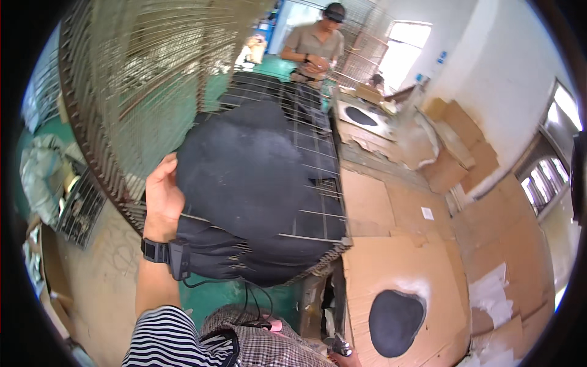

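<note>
My left hand [164, 194] grips the left edge of a large black rounded sheet [244, 174], its fingers partly hidden behind it. The sheet lies over a wire rack [312, 164], where more black sheets [263, 260] show through and below the wires. At the lower edge, my right hand [348, 359] is mostly cut off, closed around what looks like a silvery spray gun [340, 346]. To its right, a smaller black rounded piece [396, 322] lies flat on cardboard [437, 293], with a pale patch beside it.
Upright wire racks [147, 79] stand close on the left. Beyond the sheets stands another person [315, 49], hands together. A further black piece [361, 116] lies on the far bench. Cardboard sheets [501, 226] line the right wall. A translucent sack [43, 174] sits far left.
</note>
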A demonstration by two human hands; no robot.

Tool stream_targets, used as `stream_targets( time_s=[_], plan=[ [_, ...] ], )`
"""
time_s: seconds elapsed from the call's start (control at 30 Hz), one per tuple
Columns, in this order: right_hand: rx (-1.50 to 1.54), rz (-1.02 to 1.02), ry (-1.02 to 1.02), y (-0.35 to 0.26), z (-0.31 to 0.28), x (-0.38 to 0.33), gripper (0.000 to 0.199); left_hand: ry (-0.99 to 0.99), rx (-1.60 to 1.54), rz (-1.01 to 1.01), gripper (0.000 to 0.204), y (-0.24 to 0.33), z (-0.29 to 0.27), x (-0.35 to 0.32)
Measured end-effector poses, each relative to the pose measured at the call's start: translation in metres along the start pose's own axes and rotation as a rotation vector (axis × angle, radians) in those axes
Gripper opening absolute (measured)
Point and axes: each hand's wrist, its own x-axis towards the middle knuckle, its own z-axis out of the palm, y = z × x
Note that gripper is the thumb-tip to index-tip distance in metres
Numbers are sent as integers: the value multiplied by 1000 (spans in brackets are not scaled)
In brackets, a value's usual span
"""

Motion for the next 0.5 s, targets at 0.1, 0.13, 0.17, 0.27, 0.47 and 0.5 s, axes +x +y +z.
stream_targets(
  time_s=[0.1, 0.13, 0.17, 0.27, 0.47, 0.5],
  plan=[
    [40, -161, -118, 24, 11, 48, 48, 114, 69, -43, 27, 11, -138, -3],
    [-9, -145, -144, 8, 13, 47, 50, 197, 168, -38, 30, 17, -154, -16],
    [-37, -60, -213, -10, 10, 48, 54, 386, 365, 14, 35, 15, -166, -31],
    [153, -190, -194, -15, 11, 63, 54, 757, 976, 241, 51, 4, -161, -64],
    [-27, -354, -114, 24, 5, 86, 42, 462, 1305, 607, 41, -15, -113, -67],
    [-32, -381, -101, 37, 5, 88, 41, 409, 1165, 598, 30, -29, -87, -70]
  ],
)
